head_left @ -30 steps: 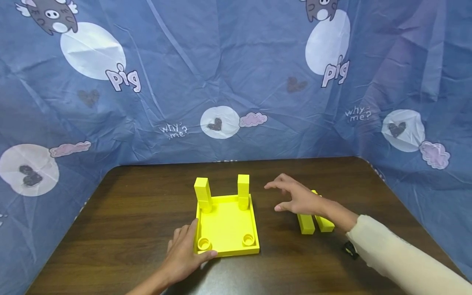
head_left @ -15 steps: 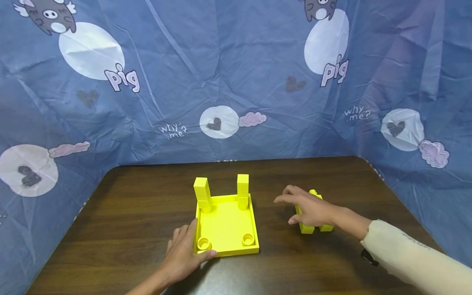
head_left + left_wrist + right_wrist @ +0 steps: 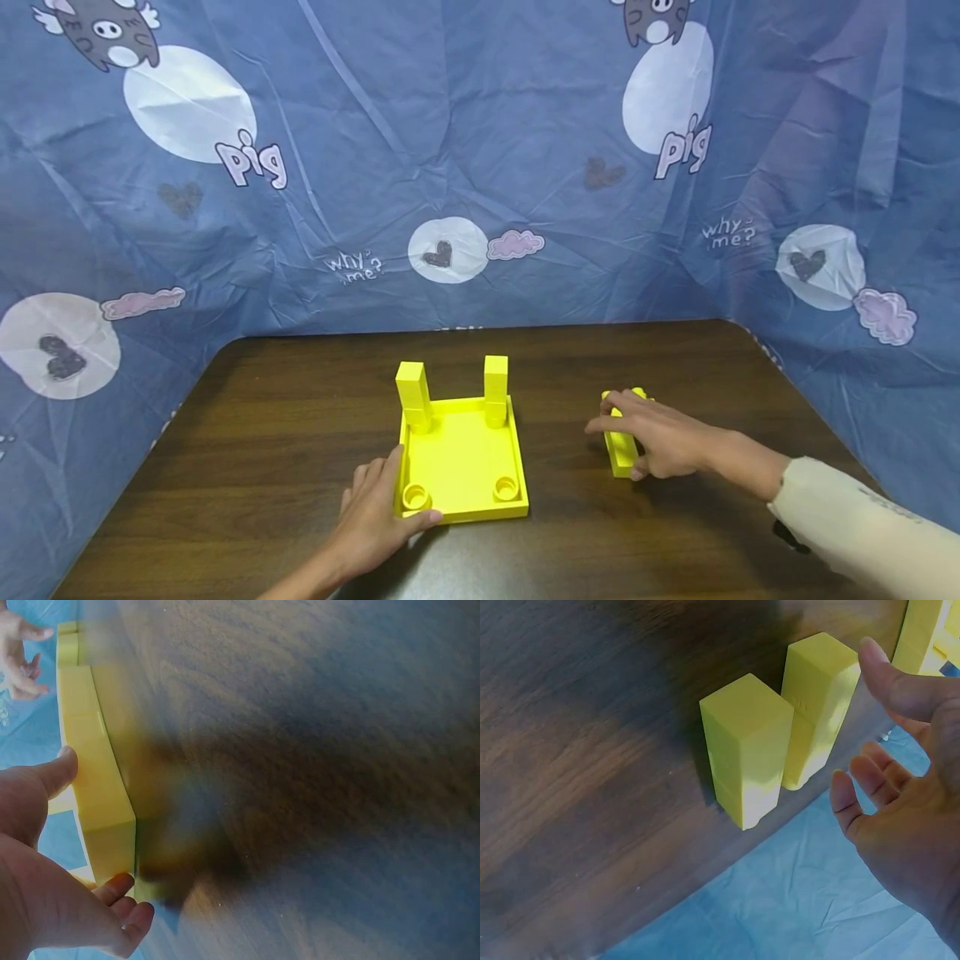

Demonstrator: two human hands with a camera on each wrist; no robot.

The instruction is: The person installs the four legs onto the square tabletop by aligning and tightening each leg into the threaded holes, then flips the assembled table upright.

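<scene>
A shallow yellow square tray-like base (image 3: 465,462) lies on the table with a raised rim. Square posts, one on the left (image 3: 412,390) and one on the right (image 3: 495,385), stand upright in its far corners. Round sockets, left (image 3: 416,497) and right (image 3: 506,488), show in the near corners. My left hand (image 3: 367,521) grips the near-left corner, thumb along the front wall, fingers at the left side. My right hand (image 3: 667,437) hovers by two loose yellow posts, one nearer (image 3: 746,746) and one farther (image 3: 817,705) in the right wrist view, fingers spread and thumb apart.
A dark wooden table (image 3: 300,425) carries everything. Blue printed cloth (image 3: 555,183) hangs behind and at both sides. A small black object (image 3: 790,537) shows beneath the right sleeve (image 3: 847,508).
My right hand has moved right and slightly nearer, from left of the loose posts to over them. The left hand and the base have stayed put.
</scene>
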